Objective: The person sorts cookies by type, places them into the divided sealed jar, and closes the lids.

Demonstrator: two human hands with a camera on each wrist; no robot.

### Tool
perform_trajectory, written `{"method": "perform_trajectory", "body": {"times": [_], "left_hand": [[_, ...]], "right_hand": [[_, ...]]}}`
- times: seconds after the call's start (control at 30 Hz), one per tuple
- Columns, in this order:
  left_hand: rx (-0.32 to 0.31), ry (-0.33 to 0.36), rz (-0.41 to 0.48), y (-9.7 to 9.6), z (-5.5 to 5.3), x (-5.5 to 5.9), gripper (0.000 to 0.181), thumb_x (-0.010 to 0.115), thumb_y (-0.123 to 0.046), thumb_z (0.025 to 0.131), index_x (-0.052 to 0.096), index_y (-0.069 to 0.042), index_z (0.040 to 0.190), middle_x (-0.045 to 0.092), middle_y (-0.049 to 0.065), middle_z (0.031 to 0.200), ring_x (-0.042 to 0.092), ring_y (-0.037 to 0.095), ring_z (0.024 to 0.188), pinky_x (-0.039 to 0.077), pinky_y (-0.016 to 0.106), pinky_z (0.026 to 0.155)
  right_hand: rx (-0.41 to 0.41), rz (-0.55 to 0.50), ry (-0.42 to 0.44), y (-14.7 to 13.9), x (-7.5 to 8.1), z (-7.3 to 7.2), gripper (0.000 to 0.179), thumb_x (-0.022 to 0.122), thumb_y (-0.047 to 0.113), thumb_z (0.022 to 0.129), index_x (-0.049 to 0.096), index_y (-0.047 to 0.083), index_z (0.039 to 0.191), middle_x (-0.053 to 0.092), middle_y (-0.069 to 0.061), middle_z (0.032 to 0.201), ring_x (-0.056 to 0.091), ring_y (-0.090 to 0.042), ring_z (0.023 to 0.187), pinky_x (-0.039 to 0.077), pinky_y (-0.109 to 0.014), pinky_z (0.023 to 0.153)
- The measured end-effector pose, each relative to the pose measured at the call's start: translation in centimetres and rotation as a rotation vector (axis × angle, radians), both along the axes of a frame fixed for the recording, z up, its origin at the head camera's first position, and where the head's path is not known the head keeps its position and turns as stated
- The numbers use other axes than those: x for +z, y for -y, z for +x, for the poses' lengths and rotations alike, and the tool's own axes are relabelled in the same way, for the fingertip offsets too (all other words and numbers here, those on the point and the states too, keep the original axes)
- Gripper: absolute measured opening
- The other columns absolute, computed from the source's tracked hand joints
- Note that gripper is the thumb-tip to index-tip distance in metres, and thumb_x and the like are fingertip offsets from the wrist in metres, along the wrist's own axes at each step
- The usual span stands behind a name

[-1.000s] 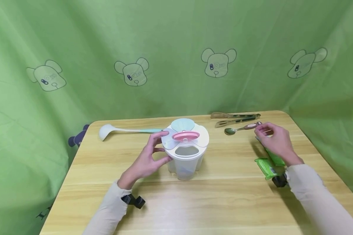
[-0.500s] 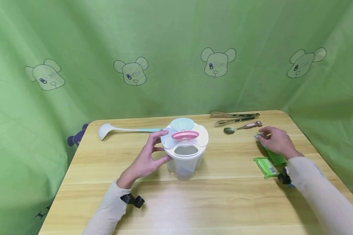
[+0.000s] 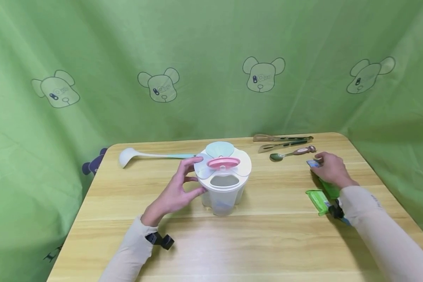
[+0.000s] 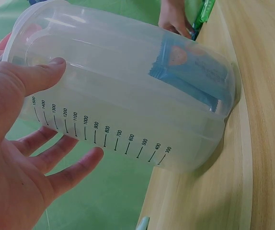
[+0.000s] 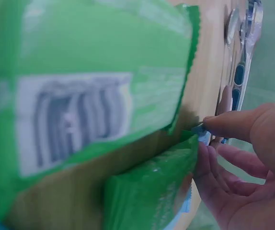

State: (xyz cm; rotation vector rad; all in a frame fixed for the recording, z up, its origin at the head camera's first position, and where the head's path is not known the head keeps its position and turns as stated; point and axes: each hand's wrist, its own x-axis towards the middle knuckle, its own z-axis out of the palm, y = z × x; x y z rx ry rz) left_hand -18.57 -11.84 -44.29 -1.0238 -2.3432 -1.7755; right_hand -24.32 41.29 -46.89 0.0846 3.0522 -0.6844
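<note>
A clear lidded food container (image 3: 223, 201) with a white flower-shaped top, pink handle (image 3: 223, 162) and one opening in front stands mid-table. My left hand (image 3: 176, 192) grips its left side near the lid, thumb in front. Inside, a blue snack packet (image 4: 190, 72) shows through the wall, beside printed measuring marks. My right hand (image 3: 329, 170) is at the right, where thumb and fingertips pinch the end of another blue packet (image 3: 313, 163). Two green packets lie close by: one under the wrist (image 3: 330, 190), the other nearer me (image 3: 318, 201).
A white ladle (image 3: 127, 156) with a turquoise handle lies at back left, its handle end behind the container. Brown-tipped tongs (image 3: 285, 143) and a spoon (image 3: 276, 157) lie at back right. Another blue packet (image 3: 345, 221) peeks out by the right sleeve. A green curtain (image 3: 211, 47) hangs behind the table.
My right hand has come down from above the green packets, its fingers now on the blue packet, whose end shows more. My left hand and the container have stayed in place.
</note>
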Motion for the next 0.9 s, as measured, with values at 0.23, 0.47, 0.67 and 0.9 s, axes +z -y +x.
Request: {"method": "perform_trajectory", "body": {"times": [0.23,0.47,0.67,0.9], "left_hand": [[0.000,0.001,-0.001,0.0,0.0,0.1,0.089,0.083,0.007,0.088,0.036,-0.013,0.161,0.043,0.017,0.167,0.058,0.041,0.143,0.064,0.044,0.108],[-0.003,0.009,-0.007,-0.2,0.0,0.1,0.089,0.083,0.006,0.089,0.035,-0.013,0.161,0.043,0.017,0.167,0.057,0.041,0.144,0.064,0.046,0.108],[-0.001,0.009,-0.007,-0.2,0.0,0.2,0.089,0.083,0.006,0.089,0.035,-0.014,0.161,0.044,0.016,0.167,0.057,0.041,0.144,0.063,0.051,0.108],[0.003,0.018,-0.010,-0.1,0.1,0.1,0.089,0.083,0.006,0.089,0.035,-0.015,0.161,0.044,0.016,0.166,0.057,0.040,0.145,0.063,0.049,0.109]], "right_hand": [[-0.054,0.006,0.098,0.1,0.7,0.0,0.067,0.073,0.016,0.098,0.045,-0.021,0.147,0.057,-0.048,0.135,0.056,-0.059,0.116,0.055,-0.068,0.095],[-0.073,-0.001,0.099,0.1,0.8,0.2,0.071,0.075,0.019,0.097,0.044,-0.018,0.149,0.058,-0.046,0.133,0.054,-0.060,0.118,0.053,-0.070,0.096],[-0.089,-0.053,0.042,0.9,1.4,0.5,0.058,0.073,0.020,0.100,0.055,-0.010,0.146,0.061,-0.043,0.136,0.058,-0.058,0.119,0.056,-0.059,0.086],[-0.049,-0.178,-0.038,1.6,1.9,0.8,0.046,0.072,0.024,0.105,0.063,-0.003,0.141,0.069,-0.033,0.128,0.069,-0.033,0.103,0.055,-0.024,0.063]]}}
